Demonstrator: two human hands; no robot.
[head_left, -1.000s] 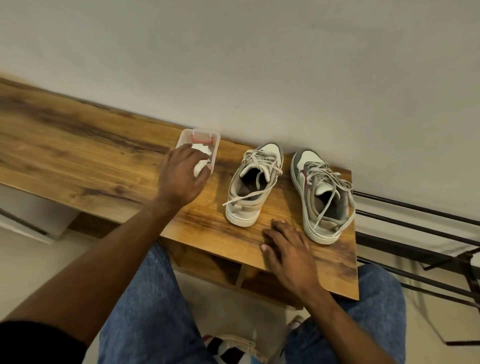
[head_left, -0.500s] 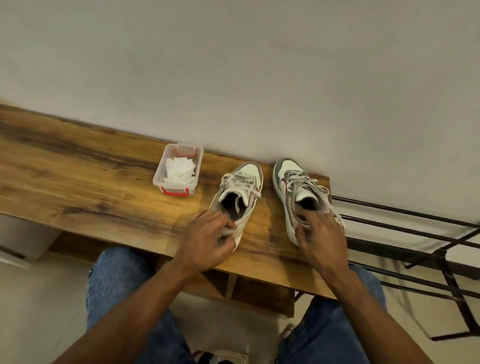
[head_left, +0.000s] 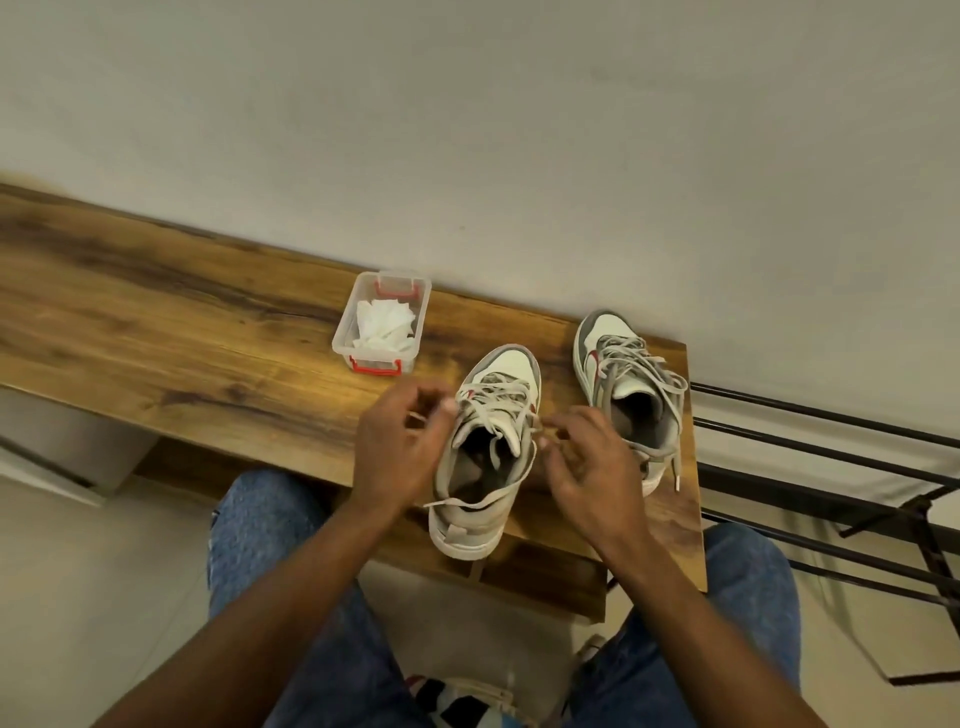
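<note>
Two grey and white sneakers with loose laces stand on a wooden bench (head_left: 182, 332). The nearer sneaker (head_left: 483, 467) sits at the bench's front edge with its heel over the edge. My left hand (head_left: 400, 447) is at its left side, thumb and fingers pinching a lace. My right hand (head_left: 587, 462) is at its right side, fingers curled and pinching a lace by the eyelets. The second sneaker (head_left: 623, 395) stands behind my right hand near the bench's right end, untouched.
A small clear plastic box (head_left: 382, 322) with red clips holds white tissues at the back by the wall. A black metal rack (head_left: 831, 467) stands to the right of the bench. My knees in blue jeans are under the bench's front edge.
The left hand left the tissue box and went to the left sneaker. That sneaker has been pulled toward the front edge. The right hand shifted from the right sneaker to this one's laces.
</note>
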